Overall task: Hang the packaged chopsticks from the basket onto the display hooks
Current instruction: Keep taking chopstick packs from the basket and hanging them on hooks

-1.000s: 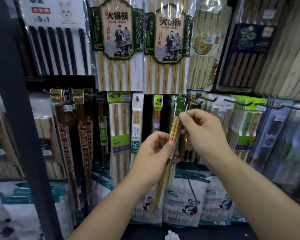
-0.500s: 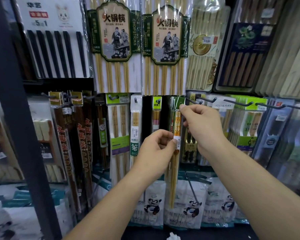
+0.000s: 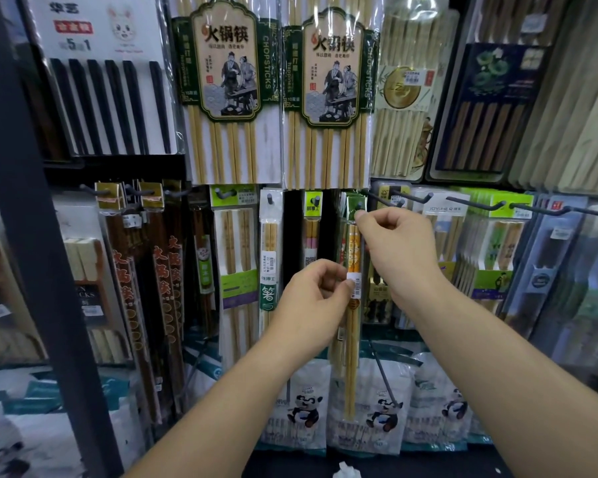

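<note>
A slim pack of yellow-topped chopsticks (image 3: 352, 326) with a green header card hangs upright in front of the display wall. My right hand (image 3: 399, 250) pinches the green header at the tip of a dark display hook (image 3: 359, 205). My left hand (image 3: 313, 301) pinches the pack lower down, at its white barcode label. Whether the header hole sits over the hook is hidden by my fingers. The basket is out of view.
Other chopstick packs hang on hooks all around. Two large green-labelled packs (image 3: 227, 91) hang above. Bare dark hooks (image 3: 477, 205) jut out to the right. A dark shelf post (image 3: 32, 236) stands at the left. Panda-printed packs (image 3: 304, 408) hang below.
Both hands raised the pack from a tilt to upright and brought its green header up to the hook tip. The left hand slid down to the barcode label.
</note>
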`<state>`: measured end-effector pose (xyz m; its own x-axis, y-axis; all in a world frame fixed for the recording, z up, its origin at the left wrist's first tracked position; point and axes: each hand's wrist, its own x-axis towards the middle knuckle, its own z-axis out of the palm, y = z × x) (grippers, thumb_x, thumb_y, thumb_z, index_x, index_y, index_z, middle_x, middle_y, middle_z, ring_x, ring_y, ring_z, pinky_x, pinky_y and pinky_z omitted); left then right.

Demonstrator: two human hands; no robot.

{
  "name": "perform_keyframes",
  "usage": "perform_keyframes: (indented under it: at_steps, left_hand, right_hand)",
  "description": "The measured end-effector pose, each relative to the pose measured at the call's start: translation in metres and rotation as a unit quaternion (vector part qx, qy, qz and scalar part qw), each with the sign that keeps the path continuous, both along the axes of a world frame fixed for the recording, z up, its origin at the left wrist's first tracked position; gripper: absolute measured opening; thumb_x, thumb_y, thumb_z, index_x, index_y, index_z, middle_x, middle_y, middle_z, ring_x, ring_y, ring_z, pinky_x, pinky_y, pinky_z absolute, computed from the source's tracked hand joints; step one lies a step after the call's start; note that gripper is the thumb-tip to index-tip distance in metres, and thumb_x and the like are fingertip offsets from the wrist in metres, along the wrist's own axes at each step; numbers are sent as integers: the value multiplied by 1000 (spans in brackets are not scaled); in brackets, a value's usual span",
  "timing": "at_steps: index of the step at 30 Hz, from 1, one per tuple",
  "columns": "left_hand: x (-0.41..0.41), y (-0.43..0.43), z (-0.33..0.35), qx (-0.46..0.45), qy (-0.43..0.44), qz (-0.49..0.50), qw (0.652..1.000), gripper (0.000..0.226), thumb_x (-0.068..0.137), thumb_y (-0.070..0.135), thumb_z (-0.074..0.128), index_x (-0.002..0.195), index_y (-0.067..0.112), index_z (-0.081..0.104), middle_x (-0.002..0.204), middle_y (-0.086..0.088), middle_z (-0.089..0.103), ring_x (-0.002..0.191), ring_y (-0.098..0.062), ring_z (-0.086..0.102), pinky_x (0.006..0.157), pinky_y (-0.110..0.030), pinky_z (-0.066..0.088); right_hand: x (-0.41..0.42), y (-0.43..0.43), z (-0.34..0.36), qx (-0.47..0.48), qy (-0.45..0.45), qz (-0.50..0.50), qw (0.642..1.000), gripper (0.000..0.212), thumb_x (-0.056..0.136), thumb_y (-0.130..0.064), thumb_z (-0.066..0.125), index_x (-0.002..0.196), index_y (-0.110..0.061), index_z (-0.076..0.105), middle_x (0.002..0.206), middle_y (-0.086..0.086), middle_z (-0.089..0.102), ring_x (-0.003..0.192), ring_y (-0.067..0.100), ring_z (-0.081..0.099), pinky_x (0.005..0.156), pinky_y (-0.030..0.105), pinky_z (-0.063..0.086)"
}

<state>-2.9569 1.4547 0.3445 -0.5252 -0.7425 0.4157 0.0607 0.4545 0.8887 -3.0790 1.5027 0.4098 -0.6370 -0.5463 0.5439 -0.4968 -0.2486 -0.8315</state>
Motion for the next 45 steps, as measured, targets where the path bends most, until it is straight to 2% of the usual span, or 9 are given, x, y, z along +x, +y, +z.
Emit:
perform_keyframes:
  at_steps: [7, 10, 15, 18, 22, 30, 35, 42, 45]
  left_hand:
    - [1, -6, 3, -224, -123, 128, 958, 20, 98, 38, 59, 116, 29, 56, 107, 9, 57, 91, -9, 60, 82, -38, 57]
    - [-7, -7, 2, -120, -73, 102, 985, 40, 100, 44, 56, 135, 26, 47, 131, 3, 55, 114, -13, 59, 99, -41, 53]
    - [-32, 0, 2, 94, -18, -10, 995, 67, 104, 59, 38, 162, 32, 19, 163, 5, 36, 144, -9, 33, 114, -29, 26]
    - [-40, 11, -4, 190, 45, -68, 978, 68, 104, 63, 32, 163, 40, 7, 166, 14, 26, 132, 4, 25, 107, -25, 21]
    - [-41, 13, -11, 207, 73, -78, 972, 65, 104, 64, 30, 161, 46, 6, 165, 16, 27, 130, 6, 26, 108, -24, 23]
    - [-46, -12, 15, 64, 69, 0, 996, 66, 104, 58, 37, 162, 33, 19, 164, 8, 32, 140, -2, 29, 110, -26, 24]
    - [-56, -23, 27, 92, 97, -26, 991, 58, 109, 48, 34, 163, 31, 19, 166, 6, 31, 150, -9, 28, 121, -28, 22]
    - [-68, -29, 24, 82, 76, -27, 993, 53, 112, 44, 23, 163, 28, 22, 165, 10, 30, 135, 12, 25, 69, 19, 10]
    - [-73, -37, 24, 92, 87, -22, 992, 53, 112, 43, 23, 162, 27, 26, 165, 6, 34, 150, -4, 26, 94, 7, 11]
  right_hand:
    - [-12, 6, -24, 0, 48, -21, 999, 14, 94, -39, 68, 84, -29, 69, 73, -14, 67, 66, 0, 60, 61, 17, 46]
    - [-15, 8, -43, 29, 45, -21, 998, 11, 98, -38, 62, 102, -28, 66, 88, -18, 67, 84, -4, 62, 71, 15, 46]
    - [-2, 1, -72, 87, -47, 153, 983, 58, 101, -65, 31, 154, -44, 34, 158, -18, 36, 140, -4, 36, 117, 31, 28]
    - [11, -5, -83, 82, -185, 228, 952, 53, 93, -76, 29, 139, -56, 46, 138, -28, 48, 109, -24, 46, 97, 18, 37]
    - [11, -9, -91, 93, -242, 282, 924, 83, 78, -83, 37, 150, -42, 43, 134, -20, 53, 119, -5, 49, 104, 28, 36]
    - [-9, -16, -62, 9, -90, 210, 974, 85, 80, -84, 36, 156, -50, 22, 162, -20, 32, 146, 0, 32, 124, 41, 25]
    - [-15, -32, -50, -23, -66, 227, 971, 66, 98, -62, 33, 159, -36, 30, 156, -19, 41, 132, -17, 41, 110, 12, 36]
    - [-20, -53, -58, -8, -86, 244, 966, 50, 110, -43, 25, 156, -27, 37, 145, -18, 51, 120, -21, 48, 85, 0, 43]
    - [-22, -60, -58, -4, -85, 250, 965, 50, 111, -42, 24, 157, -26, 35, 139, -21, 53, 115, -21, 52, 90, 4, 44]
